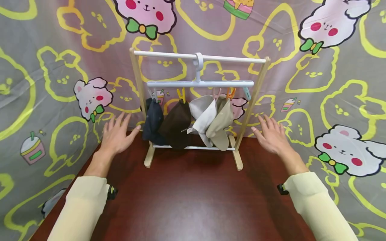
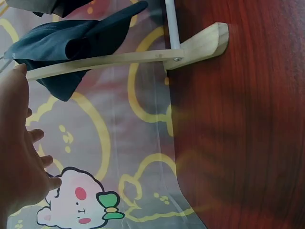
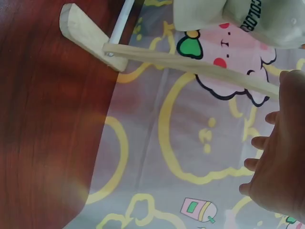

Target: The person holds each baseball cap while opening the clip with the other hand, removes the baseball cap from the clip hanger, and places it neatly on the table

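A pale hanger (image 1: 200, 84) hooks over the top rod of a small wooden-sided rack (image 1: 247, 107). Clothespins fix caps along it: a navy cap (image 1: 152, 122), a dark brown cap (image 1: 176, 125), a white cap (image 1: 202, 115) and a beige cap (image 1: 221, 125). A light-blue clothespin (image 1: 247, 93) at the right end bears no cap. My left hand (image 1: 118, 135) is spread to the left of the rack, holding nothing. On the other side my right hand (image 1: 271, 135), fingers extended, also holds nothing. Both wrist views show the hands near the rack's side posts.
The rack's feet (image 1: 149, 155) stand on a dark red-brown wooden table (image 1: 193, 197). Behind it and along the sides hangs a grey curtain (image 1: 120, 63) with cartoon animals. Dark wrist-worn devices (image 1: 112, 193) sit at both cream sleeves (image 1: 81, 204).
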Demonstrator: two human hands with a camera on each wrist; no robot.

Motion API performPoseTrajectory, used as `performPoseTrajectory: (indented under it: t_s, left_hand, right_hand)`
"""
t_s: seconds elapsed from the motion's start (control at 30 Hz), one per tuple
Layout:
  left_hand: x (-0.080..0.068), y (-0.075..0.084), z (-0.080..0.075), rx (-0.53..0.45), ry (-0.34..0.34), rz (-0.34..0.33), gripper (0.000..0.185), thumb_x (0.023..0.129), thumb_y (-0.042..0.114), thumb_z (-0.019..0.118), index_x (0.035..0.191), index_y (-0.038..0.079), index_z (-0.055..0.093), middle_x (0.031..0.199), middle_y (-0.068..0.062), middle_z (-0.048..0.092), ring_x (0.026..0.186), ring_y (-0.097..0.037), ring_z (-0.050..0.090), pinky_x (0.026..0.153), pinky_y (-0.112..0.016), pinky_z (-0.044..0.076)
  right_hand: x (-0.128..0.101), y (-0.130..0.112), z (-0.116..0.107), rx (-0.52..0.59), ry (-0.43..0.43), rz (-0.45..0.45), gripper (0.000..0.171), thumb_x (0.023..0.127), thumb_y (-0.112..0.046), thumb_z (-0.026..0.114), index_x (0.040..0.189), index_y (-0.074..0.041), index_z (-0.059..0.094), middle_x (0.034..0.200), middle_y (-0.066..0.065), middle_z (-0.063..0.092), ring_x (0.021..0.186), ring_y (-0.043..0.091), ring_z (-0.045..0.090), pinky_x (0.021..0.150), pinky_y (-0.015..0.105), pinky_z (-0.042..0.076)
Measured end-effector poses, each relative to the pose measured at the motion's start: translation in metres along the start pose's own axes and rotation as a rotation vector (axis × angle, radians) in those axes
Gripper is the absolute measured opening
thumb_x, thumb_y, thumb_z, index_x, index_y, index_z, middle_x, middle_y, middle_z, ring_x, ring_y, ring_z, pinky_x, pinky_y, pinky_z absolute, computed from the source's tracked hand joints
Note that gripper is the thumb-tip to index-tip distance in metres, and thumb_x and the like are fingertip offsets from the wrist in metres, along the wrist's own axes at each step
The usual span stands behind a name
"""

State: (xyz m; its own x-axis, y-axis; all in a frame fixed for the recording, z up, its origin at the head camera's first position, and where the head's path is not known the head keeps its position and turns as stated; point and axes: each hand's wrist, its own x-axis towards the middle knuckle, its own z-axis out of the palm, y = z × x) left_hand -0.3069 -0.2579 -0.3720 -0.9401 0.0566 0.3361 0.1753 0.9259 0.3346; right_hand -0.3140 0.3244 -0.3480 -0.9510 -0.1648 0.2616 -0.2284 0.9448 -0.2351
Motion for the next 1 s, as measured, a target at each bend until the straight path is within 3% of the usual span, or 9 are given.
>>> performPoseTrajectory:
  t_s: [0.13, 0.47, 0.8, 1.0]
  left_hand:
    - [-0.002, 0.003, 0.0, -0.031, 0.048, 0.015, 0.083, 0.101, 0.066, 0.04, 0.162, 0.012, 0.025, 0.165, -0.024, 0.022, 0.149, -0.052, 0.016, 0.113, -0.076, 0.012]
    - [-0.009, 0.019, -0.002, -0.173, 0.137, 0.082, 0.078, 0.1, 0.057, 0.055, 0.161, 0.014, 0.031, 0.162, -0.019, 0.031, 0.146, -0.047, 0.028, 0.111, -0.073, 0.022]
    - [0.001, 0.05, -0.009, -0.313, 0.243, 0.137, 0.073, 0.097, 0.049, 0.065, 0.156, 0.013, 0.041, 0.156, -0.015, 0.042, 0.143, -0.04, 0.038, 0.111, -0.067, 0.032]
    - [-0.002, 0.068, -0.008, -0.423, 0.314, 0.19, 0.059, 0.097, 0.035, 0.07, 0.146, 0.007, 0.053, 0.143, -0.016, 0.053, 0.128, -0.037, 0.051, 0.101, -0.06, 0.042]
  right_hand:
    - [-0.001, -0.005, -0.003, 0.003, 0.019, -0.021, 0.076, 0.107, -0.058, 0.029, 0.163, -0.009, 0.018, 0.166, 0.024, 0.015, 0.151, 0.051, 0.009, 0.116, 0.072, 0.002]
    - [-0.009, -0.023, -0.002, 0.112, 0.201, -0.121, 0.061, 0.108, -0.039, 0.046, 0.155, -0.002, 0.034, 0.156, 0.025, 0.035, 0.14, 0.051, 0.034, 0.109, 0.069, 0.027]
    - [0.005, -0.037, -0.009, 0.232, 0.305, -0.163, 0.056, 0.106, -0.032, 0.052, 0.149, 0.002, 0.042, 0.142, 0.027, 0.047, 0.132, 0.046, 0.045, 0.105, 0.063, 0.036]
    - [0.011, -0.043, -0.014, 0.297, 0.34, -0.211, 0.048, 0.105, -0.025, 0.055, 0.143, 0.004, 0.048, 0.129, 0.027, 0.055, 0.122, 0.045, 0.053, 0.097, 0.061, 0.042]
